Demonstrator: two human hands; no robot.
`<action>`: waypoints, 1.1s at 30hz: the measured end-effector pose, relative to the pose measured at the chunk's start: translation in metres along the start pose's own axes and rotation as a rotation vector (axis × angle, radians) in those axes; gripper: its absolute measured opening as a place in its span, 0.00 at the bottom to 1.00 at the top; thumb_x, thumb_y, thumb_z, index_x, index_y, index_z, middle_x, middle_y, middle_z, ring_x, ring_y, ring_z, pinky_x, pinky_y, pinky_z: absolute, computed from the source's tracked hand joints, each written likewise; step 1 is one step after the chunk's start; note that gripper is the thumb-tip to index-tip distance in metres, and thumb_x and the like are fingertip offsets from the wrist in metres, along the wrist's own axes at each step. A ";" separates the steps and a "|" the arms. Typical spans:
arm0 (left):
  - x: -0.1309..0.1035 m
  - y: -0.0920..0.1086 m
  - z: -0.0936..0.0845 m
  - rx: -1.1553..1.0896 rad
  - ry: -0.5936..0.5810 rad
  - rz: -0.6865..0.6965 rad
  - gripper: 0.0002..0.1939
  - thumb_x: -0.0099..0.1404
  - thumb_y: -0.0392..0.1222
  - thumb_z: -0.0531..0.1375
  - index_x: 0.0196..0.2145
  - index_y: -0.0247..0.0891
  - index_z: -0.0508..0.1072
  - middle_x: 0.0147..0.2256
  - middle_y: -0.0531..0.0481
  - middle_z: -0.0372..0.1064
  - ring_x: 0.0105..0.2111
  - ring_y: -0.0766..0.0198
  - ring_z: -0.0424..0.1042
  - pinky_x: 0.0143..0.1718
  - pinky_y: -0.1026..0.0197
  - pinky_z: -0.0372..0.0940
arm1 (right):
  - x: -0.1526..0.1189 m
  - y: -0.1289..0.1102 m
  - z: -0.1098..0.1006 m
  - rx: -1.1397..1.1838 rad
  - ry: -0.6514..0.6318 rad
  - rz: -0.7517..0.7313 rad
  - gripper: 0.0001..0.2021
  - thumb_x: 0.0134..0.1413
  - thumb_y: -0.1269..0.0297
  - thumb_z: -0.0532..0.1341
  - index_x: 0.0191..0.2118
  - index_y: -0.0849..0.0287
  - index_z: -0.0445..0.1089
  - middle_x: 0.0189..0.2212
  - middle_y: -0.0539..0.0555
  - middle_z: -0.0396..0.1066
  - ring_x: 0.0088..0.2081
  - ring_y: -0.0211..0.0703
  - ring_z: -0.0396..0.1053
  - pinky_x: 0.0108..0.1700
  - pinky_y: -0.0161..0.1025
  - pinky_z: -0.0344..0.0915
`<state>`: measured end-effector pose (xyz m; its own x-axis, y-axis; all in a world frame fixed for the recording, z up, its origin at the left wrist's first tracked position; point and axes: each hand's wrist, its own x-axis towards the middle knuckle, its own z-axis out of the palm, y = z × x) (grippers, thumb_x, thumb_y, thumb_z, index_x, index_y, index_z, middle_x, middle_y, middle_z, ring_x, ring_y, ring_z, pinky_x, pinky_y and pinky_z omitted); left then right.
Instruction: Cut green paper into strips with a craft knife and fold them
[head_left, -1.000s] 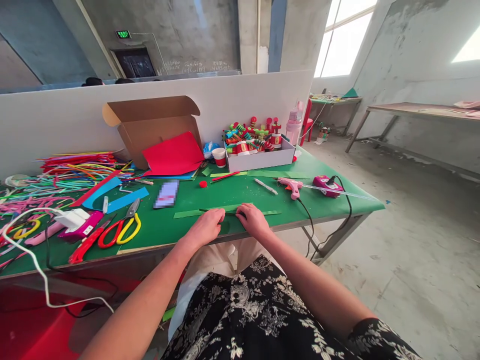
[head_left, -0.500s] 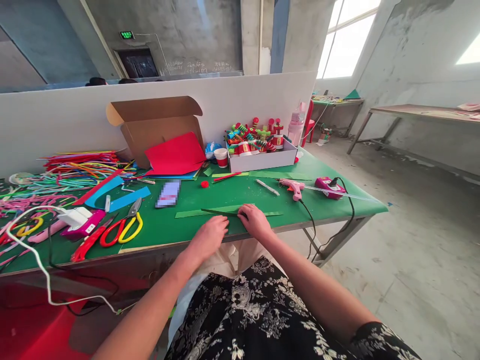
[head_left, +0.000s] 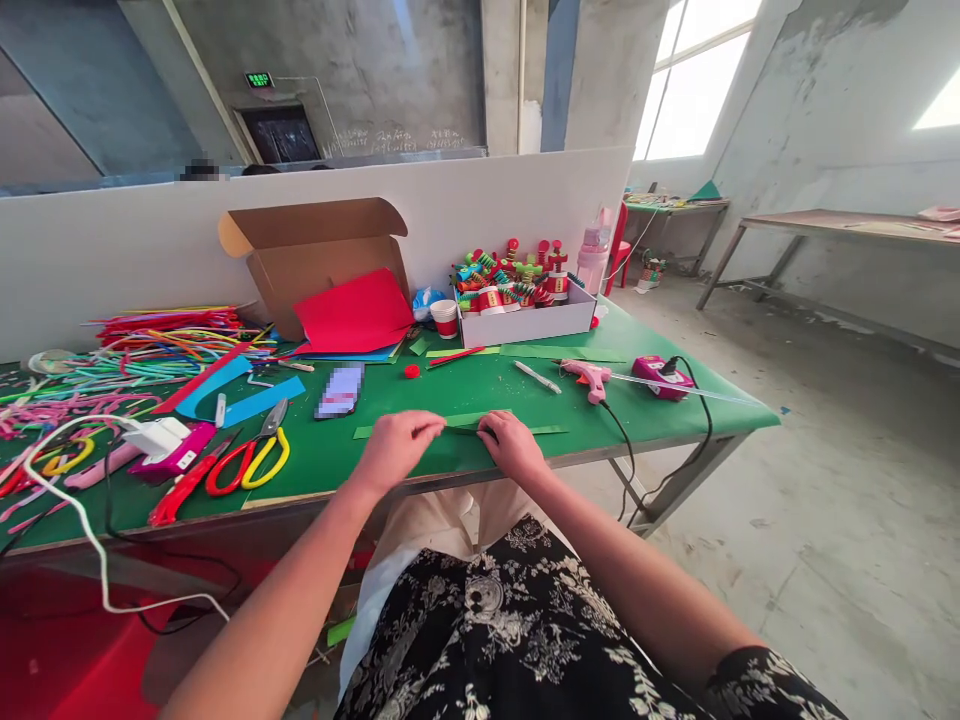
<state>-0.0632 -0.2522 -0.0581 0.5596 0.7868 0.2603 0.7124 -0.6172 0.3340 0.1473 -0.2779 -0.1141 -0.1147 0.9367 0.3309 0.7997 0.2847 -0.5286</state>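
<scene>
A narrow dark green paper strip (head_left: 462, 430) spans the gap between my two hands, low above the table's front edge. My left hand (head_left: 396, 448) is closed with thumb and fingertips pinching its left end. At the other end, the bent fingers of my right hand (head_left: 513, 442) grip the strip. Beneath it a lighter green paper strip (head_left: 552, 430) lies flat on the table, partly covered by both hands.
Scissors (head_left: 268, 455), a phone (head_left: 340, 390) and pipe cleaners (head_left: 172, 330) lie left. A white box (head_left: 525, 325) of small figures stands behind, near paper cups (head_left: 445, 319). A pen (head_left: 537, 377), pink glue gun (head_left: 590, 378) and power block (head_left: 660, 377) lie right.
My left hand has shifted left and up, from fingers resting near the strip's middle to a pinch at its left end. My right hand keeps its hold.
</scene>
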 end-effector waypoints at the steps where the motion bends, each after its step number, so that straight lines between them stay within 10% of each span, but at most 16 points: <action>1: 0.017 -0.007 -0.001 0.034 -0.010 -0.009 0.15 0.70 0.39 0.52 0.42 0.40 0.80 0.43 0.47 0.79 0.44 0.58 0.77 0.46 0.59 0.70 | 0.000 0.000 0.000 -0.004 -0.002 0.003 0.05 0.62 0.74 0.59 0.35 0.58 0.70 0.38 0.56 0.73 0.43 0.46 0.68 0.45 0.39 0.63; 6: 0.080 -0.036 0.015 0.179 -0.209 0.043 0.09 0.69 0.44 0.59 0.39 0.38 0.77 0.41 0.46 0.77 0.42 0.58 0.75 0.47 0.54 0.70 | 0.000 -0.001 -0.001 -0.008 -0.010 0.003 0.05 0.61 0.74 0.60 0.36 0.59 0.71 0.39 0.56 0.73 0.45 0.45 0.68 0.45 0.39 0.63; 13: 0.098 -0.046 0.031 0.320 -0.409 0.156 0.15 0.70 0.47 0.59 0.51 0.38 0.71 0.50 0.44 0.70 0.45 0.58 0.72 0.46 0.50 0.71 | -0.002 -0.001 0.000 0.018 0.002 -0.011 0.05 0.61 0.74 0.59 0.35 0.58 0.70 0.37 0.54 0.72 0.44 0.44 0.67 0.45 0.37 0.62; 23: 0.098 -0.035 0.036 0.319 -0.287 0.168 0.12 0.69 0.46 0.59 0.45 0.36 0.72 0.43 0.46 0.72 0.40 0.61 0.73 0.43 0.53 0.70 | -0.001 0.000 0.000 0.009 0.004 -0.014 0.06 0.62 0.74 0.59 0.35 0.57 0.70 0.36 0.54 0.72 0.43 0.44 0.67 0.44 0.38 0.62; 28: 0.053 -0.037 -0.004 0.266 -0.014 0.047 0.10 0.66 0.36 0.50 0.30 0.40 0.69 0.32 0.49 0.73 0.33 0.64 0.72 0.35 0.64 0.63 | -0.001 -0.001 0.000 -0.005 0.006 -0.011 0.06 0.61 0.74 0.60 0.35 0.57 0.70 0.36 0.54 0.72 0.43 0.44 0.67 0.43 0.37 0.62; 33: -0.065 -0.049 -0.037 0.139 0.105 -0.118 0.14 0.66 0.46 0.46 0.25 0.42 0.62 0.20 0.56 0.64 0.22 0.66 0.63 0.27 0.66 0.59 | -0.002 -0.001 0.001 0.005 0.011 -0.005 0.06 0.61 0.74 0.59 0.35 0.57 0.70 0.36 0.54 0.72 0.43 0.44 0.67 0.43 0.37 0.62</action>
<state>-0.1501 -0.2725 -0.0581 0.4263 0.8452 0.3224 0.8263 -0.5089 0.2413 0.1460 -0.2799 -0.1154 -0.1122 0.9330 0.3419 0.7962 0.2903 -0.5308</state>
